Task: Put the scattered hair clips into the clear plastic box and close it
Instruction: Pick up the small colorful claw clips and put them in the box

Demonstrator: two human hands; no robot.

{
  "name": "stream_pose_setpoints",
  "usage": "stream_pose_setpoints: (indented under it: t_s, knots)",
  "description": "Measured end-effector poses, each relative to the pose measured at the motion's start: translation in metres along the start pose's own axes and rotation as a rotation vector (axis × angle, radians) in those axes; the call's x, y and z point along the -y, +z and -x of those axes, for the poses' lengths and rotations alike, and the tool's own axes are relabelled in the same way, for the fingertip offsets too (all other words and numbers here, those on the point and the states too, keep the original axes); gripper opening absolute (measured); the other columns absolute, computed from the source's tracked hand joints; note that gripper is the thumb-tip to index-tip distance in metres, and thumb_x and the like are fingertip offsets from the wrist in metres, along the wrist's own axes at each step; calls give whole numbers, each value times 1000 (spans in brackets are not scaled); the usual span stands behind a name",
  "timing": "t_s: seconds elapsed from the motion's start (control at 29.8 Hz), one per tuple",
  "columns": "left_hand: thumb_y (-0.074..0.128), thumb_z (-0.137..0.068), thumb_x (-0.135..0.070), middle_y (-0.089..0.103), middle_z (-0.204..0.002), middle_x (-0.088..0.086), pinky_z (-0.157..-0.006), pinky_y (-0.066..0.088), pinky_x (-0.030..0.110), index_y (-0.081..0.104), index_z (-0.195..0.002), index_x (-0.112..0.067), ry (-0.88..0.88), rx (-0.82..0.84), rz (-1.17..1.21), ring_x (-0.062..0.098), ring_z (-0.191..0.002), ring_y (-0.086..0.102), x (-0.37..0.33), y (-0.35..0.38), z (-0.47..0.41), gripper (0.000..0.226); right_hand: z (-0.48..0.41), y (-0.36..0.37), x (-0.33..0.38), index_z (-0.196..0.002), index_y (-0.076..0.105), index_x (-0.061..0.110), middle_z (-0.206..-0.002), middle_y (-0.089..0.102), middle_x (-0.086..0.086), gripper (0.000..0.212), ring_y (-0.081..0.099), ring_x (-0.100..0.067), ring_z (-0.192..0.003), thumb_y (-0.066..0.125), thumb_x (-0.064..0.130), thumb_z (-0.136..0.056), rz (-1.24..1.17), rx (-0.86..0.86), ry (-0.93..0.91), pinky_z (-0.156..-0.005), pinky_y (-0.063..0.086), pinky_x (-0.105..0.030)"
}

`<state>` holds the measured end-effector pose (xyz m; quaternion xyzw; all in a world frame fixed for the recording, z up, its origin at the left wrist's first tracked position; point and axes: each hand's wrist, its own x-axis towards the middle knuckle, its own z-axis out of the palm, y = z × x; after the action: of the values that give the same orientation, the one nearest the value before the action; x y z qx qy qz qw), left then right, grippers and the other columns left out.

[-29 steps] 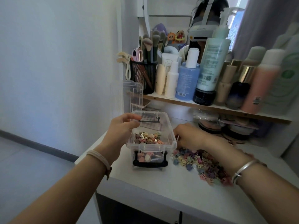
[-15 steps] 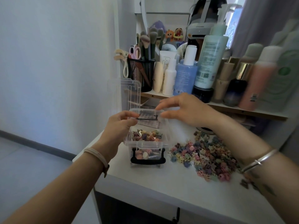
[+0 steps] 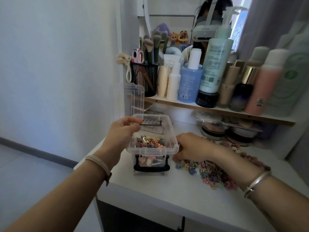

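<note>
A clear plastic box (image 3: 173,144) stands open on the white desk, partly filled with small pastel hair clips (image 3: 151,142). Its clear lid (image 3: 136,97) stands upright behind it, to the left. My left hand (image 3: 121,131) grips the box's left rim, thumb and fingers over the edge. My right hand (image 3: 192,146) rests palm down on the pile of scattered hair clips (image 3: 210,171) just right of the box; its fingers curl into the pile and what they hold is hidden.
A wooden shelf (image 3: 217,111) behind carries several bottles, a blue bottle (image 3: 189,81) and a black mesh brush holder (image 3: 145,77). Round compacts (image 3: 214,129) lie under the shelf. The desk's front edge (image 3: 167,196) is near; a wall stands at left.
My right hand has come down from above the open box to the clip pile on the right. My left hand has stayed on the box's left rim.
</note>
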<state>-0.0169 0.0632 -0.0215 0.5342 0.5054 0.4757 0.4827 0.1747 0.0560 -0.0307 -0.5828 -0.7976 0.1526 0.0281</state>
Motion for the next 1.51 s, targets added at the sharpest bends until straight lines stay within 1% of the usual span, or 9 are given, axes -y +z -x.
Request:
stream_pose_setpoints:
  t_s: [0.3, 0.47, 0.6, 0.77, 0.97, 1.04, 1.14, 1.34, 1.51]
  knots:
    - [50, -90, -3, 54, -80, 1, -61, 41, 25, 60, -78, -16, 9, 7, -4, 13, -61, 43, 0, -1, 0, 21, -1, -5, -12, -95, 71, 17, -96, 70, 3, 14, 60, -7, -85, 66, 16, -82, -95, -234, 22, -78, 45, -18]
    - [50, -90, -3, 54, -80, 1, -59, 40, 26, 60, -78, -17, 7, 10, 1, 12, -61, 44, 1, -1, 0, 21, 6, -45, 15, -80, 66, 24, -73, 62, 13, 10, 58, -1, -70, 68, 14, -80, -522, -568, -49, -77, 50, -20]
    - [50, -90, -4, 55, -79, 1, -57, 40, 25, 60, -80, -15, 5, 22, 12, 13, -59, 45, 1, -1, 1, 19, 12, -53, 40, -92, 69, 25, -86, 66, 13, 13, 62, -3, -81, 68, 23, -80, -463, -410, -183, -82, 49, -20]
    - [50, -90, -3, 55, -79, 0, -60, 41, 25, 60, -78, -16, 3, 21, -11, 10, -62, 44, 1, -1, -2, 21, 11, -45, 17, -105, 66, 20, -101, 60, 9, 19, 54, -7, -92, 58, 19, -88, -183, -446, 49, -76, 41, -18]
    - [50, -90, -2, 54, -79, -3, -70, 46, 30, 60, -76, -17, 5, 2, 8, 33, -90, 54, 0, -1, -2, 22, 9, -13, -6, -107, 65, 19, -110, 65, 2, 32, 59, -15, -99, 67, 35, -80, 112, 27, 168, -82, 45, -24]
    - [50, -90, -2, 53, -79, -3, -89, 45, 44, 60, -76, -16, -2, 3, 25, 45, -120, 47, -1, 0, 0, 22, 5, -9, -8, -99, 68, 18, -102, 67, 1, 24, 58, -14, -91, 70, 30, -78, 115, 5, 161, -77, 45, -23]
    - [50, -90, -3, 52, -79, -3, -100, 40, 49, 60, -77, -16, -13, 5, 22, 45, -127, 40, -2, 1, 1, 21, 2, -7, -7, -92, 69, 16, -88, 61, 3, 14, 57, -14, -88, 67, 19, -79, 136, -38, 138, -73, 43, -22]
    - [50, -90, -3, 52, -80, -3, -97, 41, 48, 60, -77, -16, -23, -2, 19, 45, -128, 39, -2, 1, 0, 21, 3, -8, -10, -94, 70, 13, -84, 60, 5, 13, 53, -6, -81, 66, 15, -81, 116, -105, 80, -66, 39, -14]
    - [50, -90, -2, 51, -78, -3, -84, 42, 41, 60, -76, -17, -7, -5, 21, 46, -126, 41, 0, 1, -1, 23, 7, -42, 11, -90, 70, 17, -84, 64, 8, 10, 58, -6, -81, 69, 15, -79, -325, -511, 37, -75, 45, -16]
